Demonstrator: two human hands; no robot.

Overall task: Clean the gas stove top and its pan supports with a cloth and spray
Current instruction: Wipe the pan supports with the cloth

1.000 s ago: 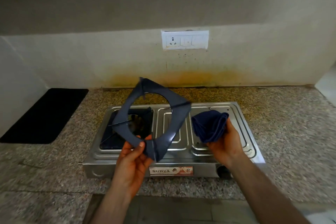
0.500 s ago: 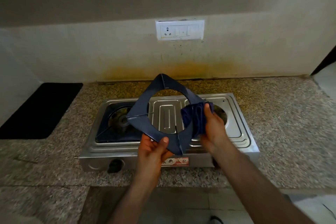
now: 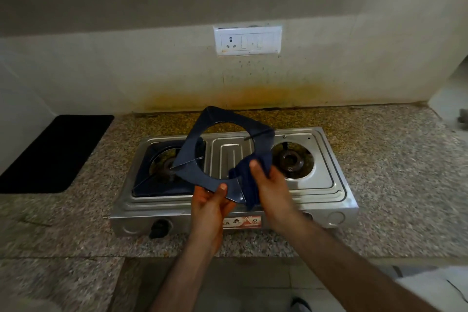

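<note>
A steel two-burner gas stove (image 3: 326,185) sits on the granite counter. My left hand (image 3: 210,200) holds a dark blue square pan support (image 3: 192,162) by its near corner, tilted up above the stove's middle. My right hand (image 3: 268,182) presses a folded dark blue cloth (image 3: 247,180) against the support's right near edge. A second pan support (image 3: 152,182) lies over the left burner. The right burner (image 3: 291,159) is bare. No spray bottle is in view.
A black mat (image 3: 55,152) lies on the counter to the left. A white socket plate (image 3: 248,40) is on the stained wall behind the stove. A black knob (image 3: 158,228) sticks out of the stove's front. The counter edge runs just below it.
My right hand brought the cloth from over the right burner leftward onto the lifted pan support and slid it down toward the near corner. The support has tilted flatter over the stove's middle.
</note>
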